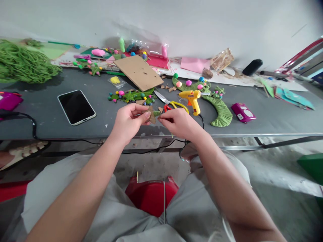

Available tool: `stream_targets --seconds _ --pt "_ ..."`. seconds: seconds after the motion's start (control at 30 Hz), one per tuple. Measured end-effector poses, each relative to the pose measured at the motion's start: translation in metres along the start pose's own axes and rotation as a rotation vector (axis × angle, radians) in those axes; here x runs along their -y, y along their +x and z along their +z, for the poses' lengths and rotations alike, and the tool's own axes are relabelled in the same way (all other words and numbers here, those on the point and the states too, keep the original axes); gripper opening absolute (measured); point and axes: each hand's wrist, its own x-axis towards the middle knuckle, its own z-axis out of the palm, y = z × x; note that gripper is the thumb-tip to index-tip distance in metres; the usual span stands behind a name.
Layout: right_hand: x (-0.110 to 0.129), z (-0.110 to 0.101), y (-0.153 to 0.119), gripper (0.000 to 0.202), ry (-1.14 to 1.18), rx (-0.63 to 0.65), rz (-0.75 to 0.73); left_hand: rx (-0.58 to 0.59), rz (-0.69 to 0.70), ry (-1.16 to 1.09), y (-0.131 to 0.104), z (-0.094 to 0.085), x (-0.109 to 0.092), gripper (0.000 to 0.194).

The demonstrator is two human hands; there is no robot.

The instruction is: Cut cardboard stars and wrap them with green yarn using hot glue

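Note:
Between its thumb and fingers my left hand [132,121] holds a small brown cardboard piece [152,115], one point of which is wrapped in green yarn [156,113]. Just right of it, my right hand [176,121] is closed in a pinch at the tip of the wrapped point; a short green strand hangs below its fingers. Scissors [174,103] with yellow and red handles lie right behind the hands. Beyond my right hand rests a yellow glue gun [193,100], beside a green yarn-wrapped crescent [222,112] decorated with coloured pompoms.
A white-edged phone [77,107] lies at left, near a heap of green yarn [25,64]. Cardboard [138,72], scraps and green pompom-decorated pieces [130,96] lie behind my hands. A purple packet [243,112] sits at right. A black cable [156,148] hangs below the table edge.

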Motion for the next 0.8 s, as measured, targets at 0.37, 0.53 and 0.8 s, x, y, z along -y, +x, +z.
stream_targets --seconds 0.37,0.53,0.8 --pt "-0.015 -0.016 0.009 0.027 0.013 0.187 -0.135 0.289 -0.090 0.197 -0.003 -0.003 -0.011 0.028" --pt "-0.006 -0.020 0.015 0.025 -0.186 0.249 -0.045 0.370 -0.042 0.400 -0.009 -0.004 -0.007 0.019" --pt "-0.004 -0.018 0.014 0.025 -0.221 0.265 -0.027 0.248 0.059 0.591 -0.011 -0.004 -0.002 0.014"
